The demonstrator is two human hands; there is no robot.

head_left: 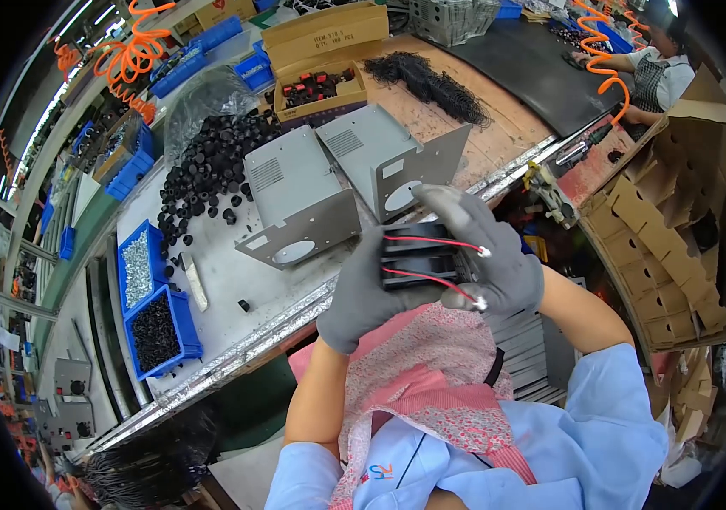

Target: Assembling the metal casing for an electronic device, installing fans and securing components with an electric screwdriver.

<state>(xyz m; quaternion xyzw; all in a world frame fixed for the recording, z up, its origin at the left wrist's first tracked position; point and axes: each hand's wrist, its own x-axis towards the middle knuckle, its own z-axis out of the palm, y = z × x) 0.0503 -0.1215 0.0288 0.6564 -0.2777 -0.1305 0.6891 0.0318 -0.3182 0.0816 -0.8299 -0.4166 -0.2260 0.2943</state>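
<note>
Both my hands wear grey gloves and hold two black cooling fans between them, just off the bench's front edge. My left hand wraps round their left side. The right hand grips the right side, its fingers over the top. Red wires with white plugs hang across the fans toward my right palm. Beyond my hands, two grey sheet-metal housings stand side by side on the bench, each with vent slots on top and a round hole in its upright plate.
Black plastic caps lie heaped left of the housings. Two blue bins hold silver and black screws. An open carton holds red-and-black parts; black mesh lies behind. Divided cardboard boxes stand at right. Another person sits far right.
</note>
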